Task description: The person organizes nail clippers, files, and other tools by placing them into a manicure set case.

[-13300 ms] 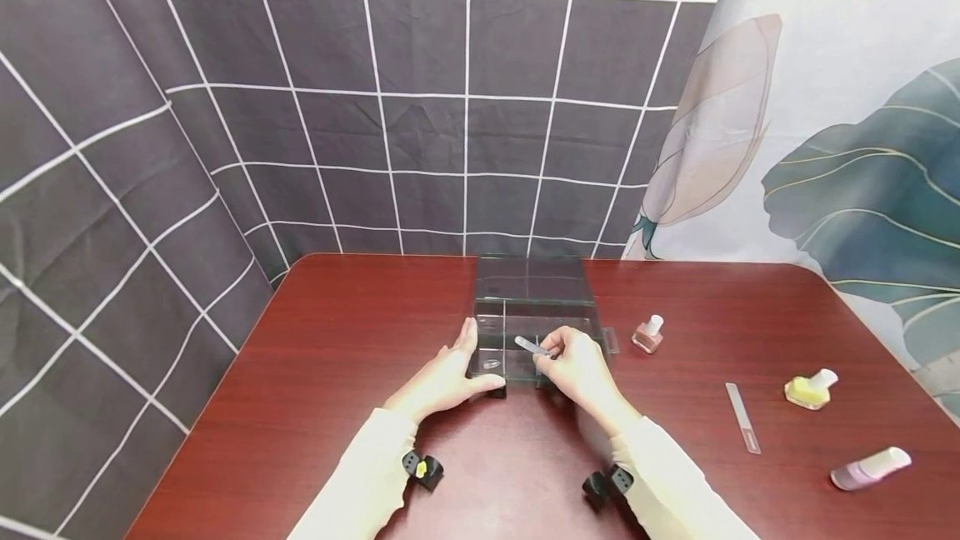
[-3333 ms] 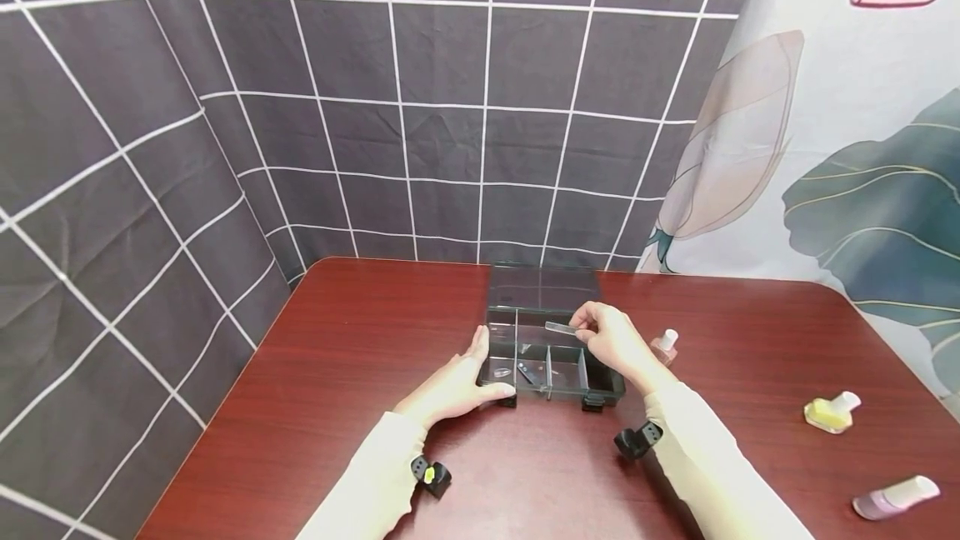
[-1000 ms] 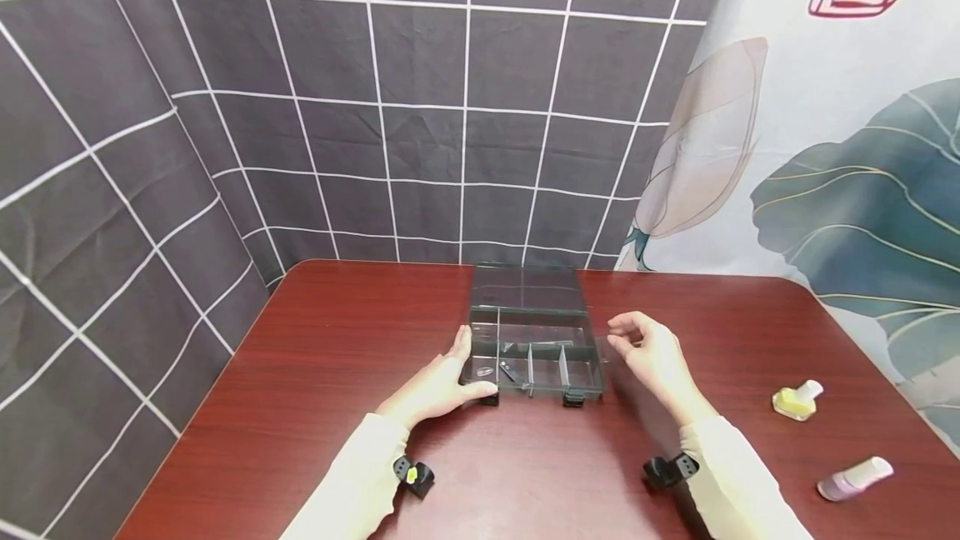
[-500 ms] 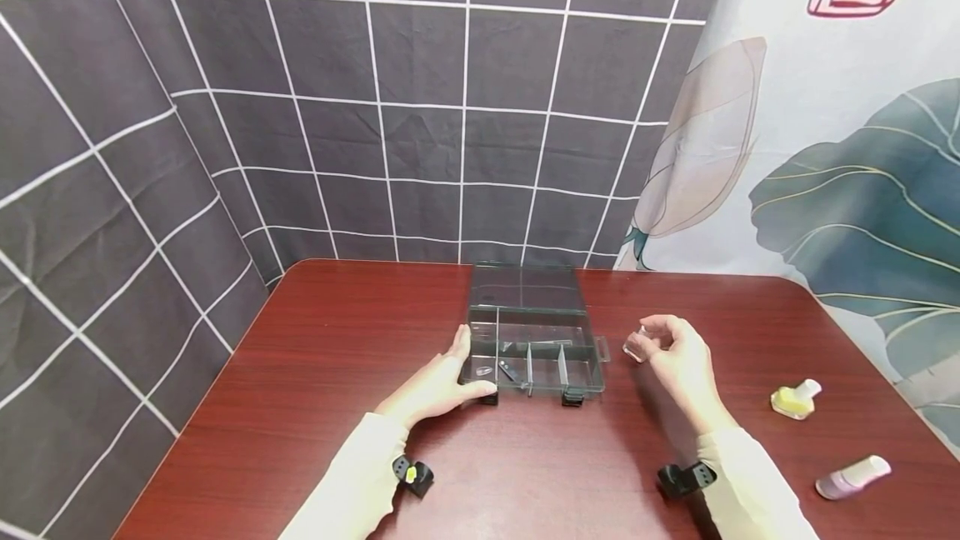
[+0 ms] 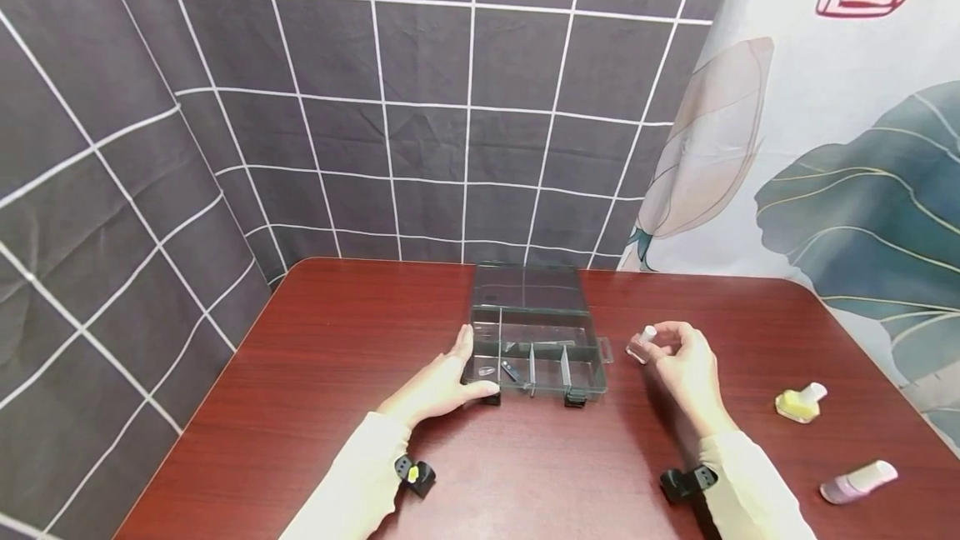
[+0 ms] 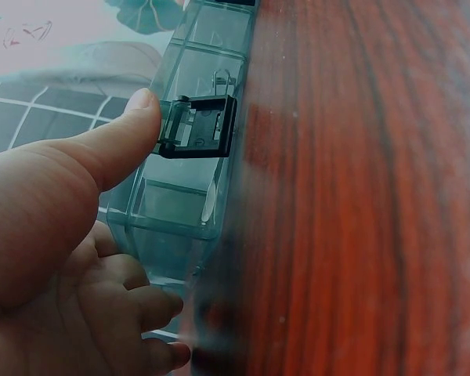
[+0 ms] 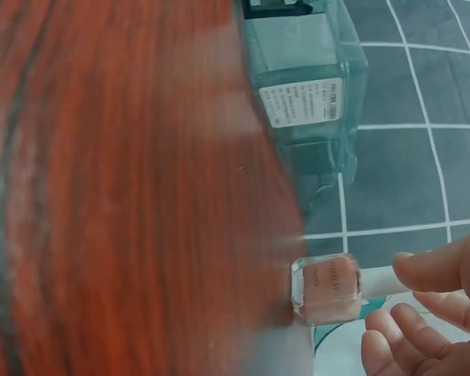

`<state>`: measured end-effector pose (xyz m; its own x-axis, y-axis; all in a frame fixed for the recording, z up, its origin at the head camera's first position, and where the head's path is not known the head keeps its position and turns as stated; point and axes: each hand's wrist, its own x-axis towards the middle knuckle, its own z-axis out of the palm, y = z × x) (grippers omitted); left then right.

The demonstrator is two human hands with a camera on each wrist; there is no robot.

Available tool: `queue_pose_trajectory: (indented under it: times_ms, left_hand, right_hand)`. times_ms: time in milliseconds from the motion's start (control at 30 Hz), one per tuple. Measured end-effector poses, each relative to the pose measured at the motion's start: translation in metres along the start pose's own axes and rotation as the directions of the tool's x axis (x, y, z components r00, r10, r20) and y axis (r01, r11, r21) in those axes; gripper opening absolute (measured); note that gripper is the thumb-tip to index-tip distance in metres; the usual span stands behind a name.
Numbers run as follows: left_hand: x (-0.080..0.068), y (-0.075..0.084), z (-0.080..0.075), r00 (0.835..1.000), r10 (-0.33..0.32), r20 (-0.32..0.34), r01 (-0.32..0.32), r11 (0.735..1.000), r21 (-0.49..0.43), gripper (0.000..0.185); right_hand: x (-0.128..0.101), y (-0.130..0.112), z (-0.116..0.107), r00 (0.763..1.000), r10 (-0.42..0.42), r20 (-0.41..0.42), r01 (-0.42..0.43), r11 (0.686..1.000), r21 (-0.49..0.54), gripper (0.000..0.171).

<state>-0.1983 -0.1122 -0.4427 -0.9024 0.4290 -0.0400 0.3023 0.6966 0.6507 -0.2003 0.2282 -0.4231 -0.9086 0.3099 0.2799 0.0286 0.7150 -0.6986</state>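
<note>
In the head view, a clear, dark-tinted divided box (image 5: 551, 323) stands with its lid (image 5: 531, 286) folded back. My left hand (image 5: 438, 382) rests at its left front corner, thumb across the front by a black latch (image 6: 200, 127), fingers straight along the side. Inside lie nail clippers (image 5: 513, 372) in a front compartment, a small clear oval piece (image 5: 487, 371) at front left and a pale nail file (image 5: 547, 344) in the long back compartment. To the right, my right hand (image 5: 686, 361) pinches the white cap of a pinkish-brown nail polish bottle (image 7: 329, 290), which stands on the table.
A yellow nail polish bottle (image 5: 798, 404) stands at the right of the red-brown table (image 5: 525, 473). Nearer the front, a lilac nail polish bottle (image 5: 857, 482) lies on its side. Grey tile-patterned cloth (image 5: 420, 140) hangs behind the table.
My right hand let the nail file down into the back compartment, moved right and took hold of the pinkish-brown bottle's cap. Earlier it held the nail clippers over the box. The left hand stayed put.
</note>
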Motion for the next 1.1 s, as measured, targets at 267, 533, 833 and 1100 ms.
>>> queue_pose_trajectory:
  times_ms: [267, 533, 833, 1100]
  left_hand:
    - [-0.001, 0.000, 0.000, 1.000, 0.008, -0.003, -0.008, 1.000, -0.004, 0.097]
    - [-0.001, 0.001, 0.000, 1.000, -0.002, -0.002, 0.002, 1.000, -0.012, 0.097]
    - [0.000, 0.000, 0.000, 1.000, -0.008, -0.002, 0.008, 1.000, -0.010, 0.098]
    - [0.002, -0.001, 0.001, 1.000, -0.007, -0.001, 0.007, 1.000, -0.016, 0.099]
  right_hand:
    - [0.003, 0.006, 0.003, 0.999, 0.029, 0.044, -0.029, 0.999, -0.013, 0.025]
    - [0.008, 0.012, 0.007, 0.996, -0.004, 0.086, 0.008, 0.999, -0.047, 0.023]
    - [0.012, 0.013, 0.010, 0.987, -0.047, 0.152, 0.059, 0.995, -0.081, 0.024]
    - [0.012, 0.015, 0.009, 0.974, -0.049, 0.221, 0.078, 0.989, -0.123, 0.028]
